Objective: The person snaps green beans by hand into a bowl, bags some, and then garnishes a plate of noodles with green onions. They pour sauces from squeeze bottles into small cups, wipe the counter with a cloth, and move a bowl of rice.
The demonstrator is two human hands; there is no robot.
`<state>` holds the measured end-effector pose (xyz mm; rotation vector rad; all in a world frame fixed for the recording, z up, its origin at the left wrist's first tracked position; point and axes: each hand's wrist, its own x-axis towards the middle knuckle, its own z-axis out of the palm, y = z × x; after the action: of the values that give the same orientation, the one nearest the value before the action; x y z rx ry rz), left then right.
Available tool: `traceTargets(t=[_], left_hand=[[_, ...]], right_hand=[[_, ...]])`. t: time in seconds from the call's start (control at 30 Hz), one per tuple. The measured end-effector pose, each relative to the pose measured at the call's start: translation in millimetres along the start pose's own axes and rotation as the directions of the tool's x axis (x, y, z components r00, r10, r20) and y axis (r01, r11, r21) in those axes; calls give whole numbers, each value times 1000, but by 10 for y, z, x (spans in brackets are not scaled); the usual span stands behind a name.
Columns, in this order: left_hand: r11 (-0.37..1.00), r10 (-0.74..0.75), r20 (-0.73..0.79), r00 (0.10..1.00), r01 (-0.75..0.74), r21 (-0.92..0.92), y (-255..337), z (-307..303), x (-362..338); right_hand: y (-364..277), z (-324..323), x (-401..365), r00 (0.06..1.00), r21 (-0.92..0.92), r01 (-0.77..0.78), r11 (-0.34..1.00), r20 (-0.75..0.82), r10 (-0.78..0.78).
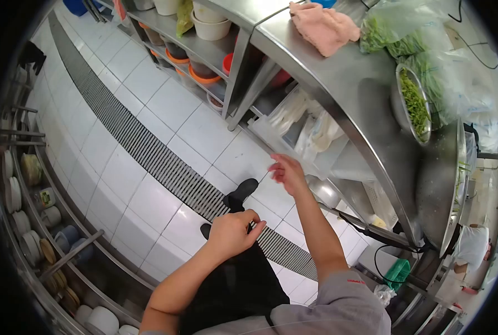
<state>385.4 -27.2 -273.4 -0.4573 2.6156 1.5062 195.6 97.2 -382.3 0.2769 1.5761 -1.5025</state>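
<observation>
My left hand [233, 233] hangs over my dark trousers, its fingers curled in towards the thumb. A small dark patch shows between thumb and fingers, and I cannot tell whether it is a held thing or the background. Further right and higher, my right hand [285, 174] is empty, its fingers loosely bent and apart. It is nearest to the lower shelf of a steel counter [349, 95], where clear plastic bags [316, 134] lie. On the counter top are a pink cloth [324, 27], bagged green vegetables [402, 42] and a steel bowl of cut greens [415, 105].
A grated drain [148, 148] crosses the white tiled floor [176, 103]. Racks with stacked dishes [31, 245] stand at left. Tubs with orange rims [204, 72] fill shelves at the top. At right are a large metal pan [441, 184], a green-lined bin [397, 273] and another person [472, 245].
</observation>
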Motion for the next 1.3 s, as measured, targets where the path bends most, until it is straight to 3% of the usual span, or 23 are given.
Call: traceTargets(t=[0.03, 0.07, 0.1, 0.13, 0.17, 0.33, 0.37, 0.43, 0.5, 0.57, 0.63, 0.7, 0.77, 0.83, 0.9, 0.97, 1.0, 1.07, 1.13, 1.17, 1.2, 1.27, 1.3], left_hand=[[1000, 8, -15, 1000, -8, 7, 27, -17, 15], [1000, 15, -12, 1000, -14, 8, 44, -16, 21], [999, 36, -22, 999, -36, -17, 60, -3, 17], [997, 63, -35, 997, -65, -43, 88, 5, 25], [995, 85, -41, 996, -86, -42, 129, 14, 47], [988, 156, 16, 988, -156, -19, 315, 68, 5], [986, 164, 14, 986, -163, -12, 335, 47, -16], [986, 160, 1, 987, -160, -45, 397, 16, -90], [985, 168, 2, 986, -168, -26, 467, -72, -168], [984, 181, -14, 983, -181, -1, 516, -191, -238], [988, 144, 21, 989, -145, 45, 543, -274, -357], [984, 175, -15, 984, -174, 29, 537, -314, -480], [985, 174, -48, 984, -173, 19, 528, -326, -616], [987, 163, -60, 985, -162, 16, 579, -357, -763], [989, 148, -73, 986, -147, 17, 621, -384, -881], [994, 111, -70, 991, -112, 0, 643, -389, -967], [987, 160, -97, 982, -163, -17, 625, -384, -988], [992, 130, -92, 987, -129, 14, 724, -453, -1043], [994, 112, -118, 987, -108, 34, 766, -496, -1061], [993, 113, -109, 988, -110, 32, 810, -542, -1055], [992, 114, -131, 985, -107, 63, 859, -600, -1029], [987, 138, -163, 977, -123, 100, 953, -724, -927], [987, 131, -135, 982, -116, 113, 973, -775, -828]], right_hand=[[-12, -159, 51, 951, -197, 271, 942, -99, -294], [-131, -222, 17, 812, -407, 478, 779, -135, -568], [-340, -328, 11, 446, -816, 438, 377, -167, -879], [-380, -589, 280, 224, -913, 251, 321, -268, -937], [-422, -700, 471, 202, -916, 252, 313, -267, -942], [-474, -858, 936, 412, -819, 27, 574, -514, -752], [-497, -819, 846, 406, -816, 34, 576, -516, -755], [-492, -784, 473, 568, -350, 467, 812, -586, -578], [-631, -775, -12, 831, -75, 288, 955, -477, -288], [-519, -898, -164, 827, -248, 139, 959, -504, -250], [-459, -752, -554, 984, -211, 57, 976, -154, -91], [-480, -211, -1097, 995, -164, 89, 982, 49, -82], [-680, 160, -1273, 909, -229, 275, 934, 379, -175], [-1129, 516, -1396, 853, -81, 385, 919, 411, -321], [-1738, 890, -1384, 827, -110, 530, 841, 284, -485], [-2293, 1231, -1264, 767, 287, 578, 764, 128, -628], [-2446, 1343, -1270, 766, 299, 575, 761, 130, -630], [-2602, 1479, -1335, 655, 43, 740, 672, -271, -705], [-2153, 1397, -1264, 657, 7, 753, 657, -4, -753], [-1895, 1338, -1387, 705, -101, 709, 698, 82, -704], [-1540, 1223, -1313, 669, -173, 740, 650, 96, -737], [-1067, 934, -1533, 761, -290, 633, 717, 66, -645], [-866, 822, -1658, 820, -190, 552, 812, -54, -570]])
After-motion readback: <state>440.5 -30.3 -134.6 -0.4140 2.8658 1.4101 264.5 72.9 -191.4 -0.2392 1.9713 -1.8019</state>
